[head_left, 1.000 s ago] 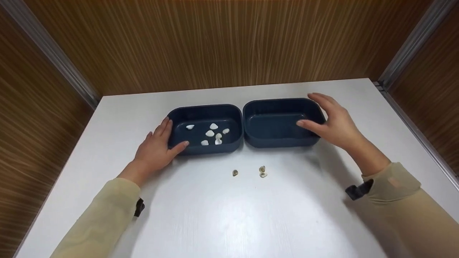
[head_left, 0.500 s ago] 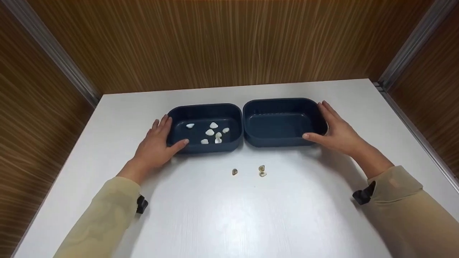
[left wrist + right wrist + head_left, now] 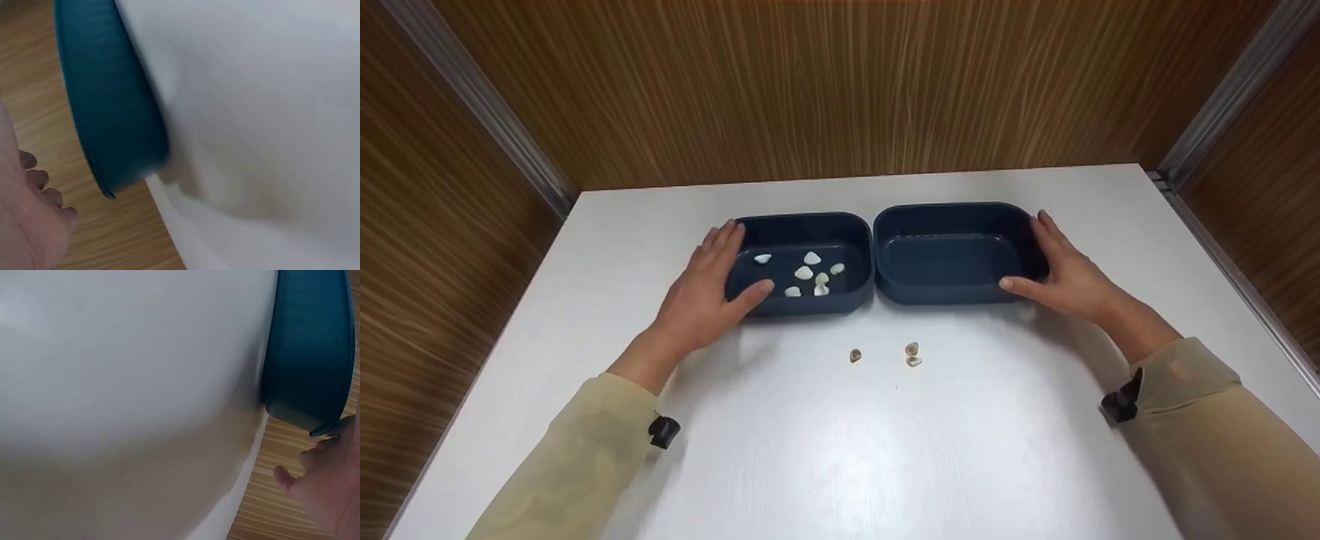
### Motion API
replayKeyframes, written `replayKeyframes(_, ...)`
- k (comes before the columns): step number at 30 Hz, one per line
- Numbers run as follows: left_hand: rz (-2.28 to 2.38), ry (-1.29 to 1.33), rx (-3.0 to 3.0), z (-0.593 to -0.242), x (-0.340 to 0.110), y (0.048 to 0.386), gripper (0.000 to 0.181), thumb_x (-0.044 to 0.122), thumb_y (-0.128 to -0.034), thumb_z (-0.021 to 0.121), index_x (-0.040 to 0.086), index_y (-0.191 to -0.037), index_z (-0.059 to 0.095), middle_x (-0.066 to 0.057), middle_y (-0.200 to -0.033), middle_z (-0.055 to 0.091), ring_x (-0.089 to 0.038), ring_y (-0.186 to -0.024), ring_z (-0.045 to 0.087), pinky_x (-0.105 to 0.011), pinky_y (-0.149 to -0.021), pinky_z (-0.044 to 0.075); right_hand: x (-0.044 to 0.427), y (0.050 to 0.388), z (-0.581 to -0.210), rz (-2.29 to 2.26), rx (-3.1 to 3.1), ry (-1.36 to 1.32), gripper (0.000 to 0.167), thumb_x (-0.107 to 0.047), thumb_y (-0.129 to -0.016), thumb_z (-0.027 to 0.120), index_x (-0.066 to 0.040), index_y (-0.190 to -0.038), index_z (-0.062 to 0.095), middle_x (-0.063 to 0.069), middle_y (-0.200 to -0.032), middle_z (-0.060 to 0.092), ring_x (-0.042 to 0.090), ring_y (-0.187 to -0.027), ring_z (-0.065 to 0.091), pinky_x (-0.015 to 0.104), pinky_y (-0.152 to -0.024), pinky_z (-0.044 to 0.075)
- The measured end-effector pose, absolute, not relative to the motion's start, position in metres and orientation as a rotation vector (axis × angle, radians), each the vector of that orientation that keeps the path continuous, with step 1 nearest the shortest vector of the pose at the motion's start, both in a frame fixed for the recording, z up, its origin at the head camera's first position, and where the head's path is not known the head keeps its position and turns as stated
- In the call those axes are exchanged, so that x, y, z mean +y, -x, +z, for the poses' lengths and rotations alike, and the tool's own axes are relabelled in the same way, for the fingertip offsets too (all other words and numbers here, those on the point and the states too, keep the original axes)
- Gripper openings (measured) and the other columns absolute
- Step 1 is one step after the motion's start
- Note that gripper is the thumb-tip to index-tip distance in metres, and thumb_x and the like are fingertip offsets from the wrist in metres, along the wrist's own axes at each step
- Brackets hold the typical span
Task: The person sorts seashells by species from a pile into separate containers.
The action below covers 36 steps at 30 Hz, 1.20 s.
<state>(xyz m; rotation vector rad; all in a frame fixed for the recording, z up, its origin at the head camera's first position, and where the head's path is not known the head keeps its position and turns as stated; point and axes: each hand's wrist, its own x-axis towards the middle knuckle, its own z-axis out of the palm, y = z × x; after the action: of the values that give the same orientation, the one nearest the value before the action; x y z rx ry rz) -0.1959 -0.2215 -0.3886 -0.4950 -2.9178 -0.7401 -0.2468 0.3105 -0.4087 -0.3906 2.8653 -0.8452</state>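
Two dark blue rectangular boxes stand side by side on the white table. Small white shells lie scattered in the left box, while the right box shows a bare floor. Over the left end of the left box is my left hand, fingers extended and thumb across the front rim; the left wrist view shows a gap between hand and box. My right hand lies against the right box's right end, its fingers fairly straight and its thumb at the front corner. Brownish shells lie in front of the boxes.
Another brownish shell lies on the white tabletop, left of the other two. A wood-grain panel rises behind the table, with side panels and metal posts at left and right.
My right hand has come down and outward to the right box's right end. Just now my left hand has shifted right and up over the left box's end. The shells keep their places.
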Motion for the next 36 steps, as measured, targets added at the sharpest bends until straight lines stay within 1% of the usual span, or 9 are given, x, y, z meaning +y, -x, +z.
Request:
replayKeyframes(6, -0.819, 0.732, -2.827, -0.38, -0.196, 0.172, 0.089, 0.06, -0.1049, 0.057, 0.019, -0.172, 0.016, 0.0, -0.177, 0.016, -0.023, -0.163, 0.015, -0.051, -0.129, 0.02, 0.309, 0.248, -0.414, -0.867, 2.823, 0.39, 0.115, -0.058, -0.098, 0.069, -0.013, -0.17, -0.008, 0.005, -0.177, -0.016, 0.038, -0.163, -0.005, 0.067, -0.126, 0.009)
replayKeyframes(7, -0.834, 0.775, -2.814, -0.38, -0.192, 0.17, 0.088, 0.059, -0.1051, 0.058, 0.019, -0.172, 0.018, -0.001, -0.176, 0.019, -0.023, -0.162, 0.019, -0.05, -0.129, 0.022, 0.309, 0.247, -0.414, -0.872, 2.819, 0.388, 0.115, -0.058, -0.098, 0.069, -0.013, -0.17, -0.009, 0.004, -0.177, -0.017, 0.037, -0.163, -0.006, 0.067, -0.126, 0.008)
replayKeyframes(8, -0.851, 0.816, -2.8, -0.381, -0.188, 0.167, 0.086, 0.058, -0.1052, 0.059, 0.018, -0.172, 0.02, -0.002, -0.175, 0.023, -0.024, -0.158, 0.03, -0.049, -0.128, 0.024, 0.309, 0.247, -0.414, -0.877, 2.816, 0.386, 0.116, -0.058, -0.098, 0.069, -0.013, -0.17, -0.01, 0.004, -0.177, -0.018, 0.037, -0.163, -0.006, 0.067, -0.126, 0.008)
replayKeyframes(14, -1.024, 0.927, -2.774, -0.393, -0.167, 0.151, 0.08, 0.054, -0.1027, 0.066, 0.019, -0.168, 0.035, 0.0, -0.167, 0.041, -0.022, -0.147, 0.049, -0.045, -0.123, 0.036, 0.307, 0.247, -0.414, -0.89, 2.805, 0.383, 0.116, -0.059, -0.099, 0.067, -0.014, -0.169, -0.014, 0.004, -0.176, -0.02, 0.036, -0.162, -0.008, 0.068, -0.126, 0.008)
replayKeyframes(15, -1.064, 0.936, -2.773, -0.396, -0.164, 0.149, 0.079, 0.053, -0.1021, 0.068, 0.019, -0.167, 0.038, 0.0, -0.165, 0.044, -0.02, -0.15, 0.045, -0.044, -0.122, 0.037, 0.307, 0.247, -0.415, -0.892, 2.804, 0.381, 0.117, -0.059, -0.099, 0.067, -0.014, -0.169, -0.014, 0.004, -0.176, -0.02, 0.036, -0.162, -0.008, 0.068, -0.126, 0.007)
replayKeyframes(20, -1.272, 0.964, -2.751, -0.411, -0.149, 0.145, 0.072, 0.041, -0.0994, 0.076, 0.01, -0.159, 0.051, -0.006, -0.152, 0.06, -0.017, -0.14, 0.057, -0.042, -0.117, 0.044, 0.308, 0.246, -0.416, -0.895, 2.799, 0.359, 0.118, -0.06, -0.098, 0.068, -0.016, -0.168, -0.016, 0.004, -0.176, -0.02, 0.035, -0.162, -0.009, 0.066, -0.126, 0.006)
replayKeyframes(24, -1.496, 0.945, -2.738, -0.421, -0.137, 0.144, 0.068, 0.031, -0.0988, 0.079, 0.005, -0.156, 0.053, -0.013, -0.138, 0.07, -0.023, -0.129, 0.066, -0.041, -0.115, 0.046, 0.308, 0.246, -0.415, -0.897, 2.792, 0.34, 0.119, -0.061, -0.098, 0.068, -0.017, -0.168, -0.017, 0.004, -0.176, -0.021, 0.034, -0.162, -0.011, 0.066, -0.126, 0.005)
replayKeyframes(28, -1.692, 0.916, -2.718, -0.428, -0.126, 0.148, 0.066, 0.023, -0.0981, 0.08, 0.0, -0.154, 0.053, -0.017, -0.132, 0.071, -0.03, -0.124, 0.068, -0.04, -0.113, 0.049, 0.309, 0.245, -0.415, -0.898, 2.788, 0.329, 0.119, -0.061, -0.098, 0.068, -0.017, -0.168, -0.018, 0.004, -0.176, -0.022, 0.034, -0.162, -0.012, 0.066, -0.127, 0.004)
replayKeyframes(36, -1.637, 0.835, -2.803, -0.444, -0.119, 0.158, 0.057, 0.02, -0.0966, 0.08, 0.0, -0.146, 0.062, -0.011, -0.126, 0.073, -0.023, -0.117, 0.07, -0.038, -0.107, 0.052, 0.308, 0.246, -0.416, -0.918, 2.783, 0.344, 0.118, -0.06, -0.098, 0.068, -0.017, -0.168, -0.018, 0.004, -0.176, -0.022, 0.033, -0.162, -0.012, 0.065, -0.127, 0.003)
